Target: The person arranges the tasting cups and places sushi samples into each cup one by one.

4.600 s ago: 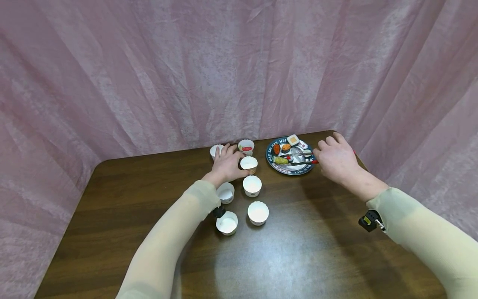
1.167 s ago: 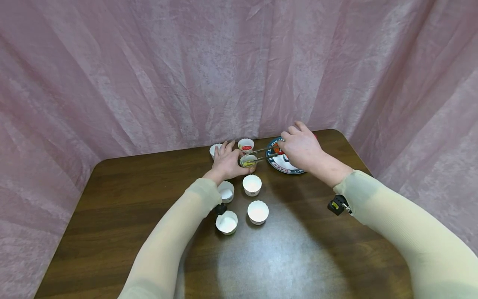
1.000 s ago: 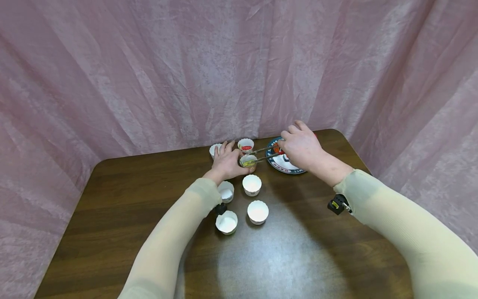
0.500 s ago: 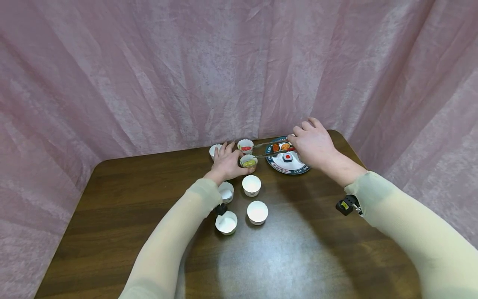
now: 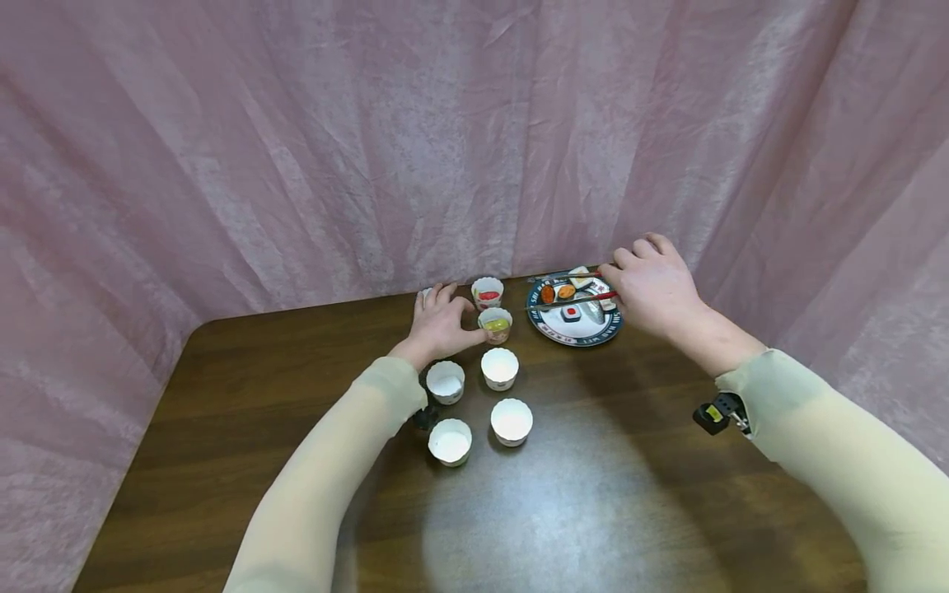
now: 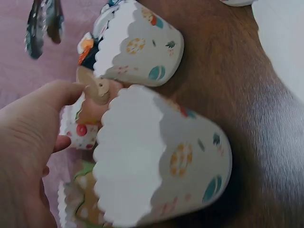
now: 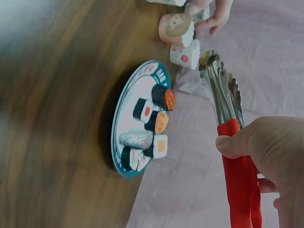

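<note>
My right hand holds red-handled metal tongs above the plate; nothing sits between their tips in the right wrist view. Several toy sushi pieces lie on that plate, among them an orange-topped one and one with a red centre. My left hand spreads its fingers beside a paper baking cup that contains a yellow-green sushi piece. Its thumb tip lies close to this cup; whether they touch I cannot tell. Just behind stands another cup with a red-topped piece inside.
In front of the left hand stand several white cups, such as the near-right cup and the near-left cup. One more cup is mostly hidden behind the left fingers. A pink curtain hangs behind the wooden table.
The tongs carried the yellow-green piece from the plate into the cup and let go. My right hand has since drawn back right over the plate; my left hand has shifted slightly left from the cup.
</note>
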Demonstrator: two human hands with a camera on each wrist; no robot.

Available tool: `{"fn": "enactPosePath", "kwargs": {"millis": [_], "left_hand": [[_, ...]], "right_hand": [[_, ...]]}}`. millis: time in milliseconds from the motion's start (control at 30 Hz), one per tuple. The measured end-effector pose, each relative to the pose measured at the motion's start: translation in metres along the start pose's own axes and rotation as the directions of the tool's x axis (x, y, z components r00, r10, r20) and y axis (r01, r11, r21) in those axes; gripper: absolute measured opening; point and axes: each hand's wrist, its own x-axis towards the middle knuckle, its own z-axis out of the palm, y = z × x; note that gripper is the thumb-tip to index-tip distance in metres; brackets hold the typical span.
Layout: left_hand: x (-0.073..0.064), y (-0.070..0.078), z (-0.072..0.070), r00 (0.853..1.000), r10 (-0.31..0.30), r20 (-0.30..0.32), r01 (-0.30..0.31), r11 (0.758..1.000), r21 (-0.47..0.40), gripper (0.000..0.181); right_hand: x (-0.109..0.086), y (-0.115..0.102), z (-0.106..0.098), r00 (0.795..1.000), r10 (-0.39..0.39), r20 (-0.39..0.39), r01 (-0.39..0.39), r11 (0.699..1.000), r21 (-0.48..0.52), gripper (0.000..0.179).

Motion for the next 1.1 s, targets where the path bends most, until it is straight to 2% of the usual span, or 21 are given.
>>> {"fn": "enactPosePath", "kwargs": {"millis": [300,500,767,1100], "left_hand": [[-0.007,-0.014,-0.014,0.999,0.01,-0.036,-0.01,1.0,-0.003,0.07],[-0.019,-0.02,-0.02,0.996,0.04,-0.079,-0.044,0.998,-0.047,0.07],[-0.035,-0.027,-0.023,0.996,0.063,-0.068,-0.071,0.991,-0.11,0.071],[-0.052,-0.024,-0.028,0.985,0.157,-0.068,-0.16,0.986,-0.053,0.078]], "right_hand": [[-0.01,0.015,-0.002,0.999,0.049,0.009,-0.049,0.999,0.014,0.04],[-0.015,0.021,-0.004,0.998,0.065,0.013,-0.065,0.998,0.019,0.039],[-0.024,0.032,-0.003,0.998,0.061,-0.022,-0.061,0.998,0.028,0.039],[-0.033,0.041,0.002,0.998,0.048,-0.031,-0.047,0.998,0.032,0.039]]}}
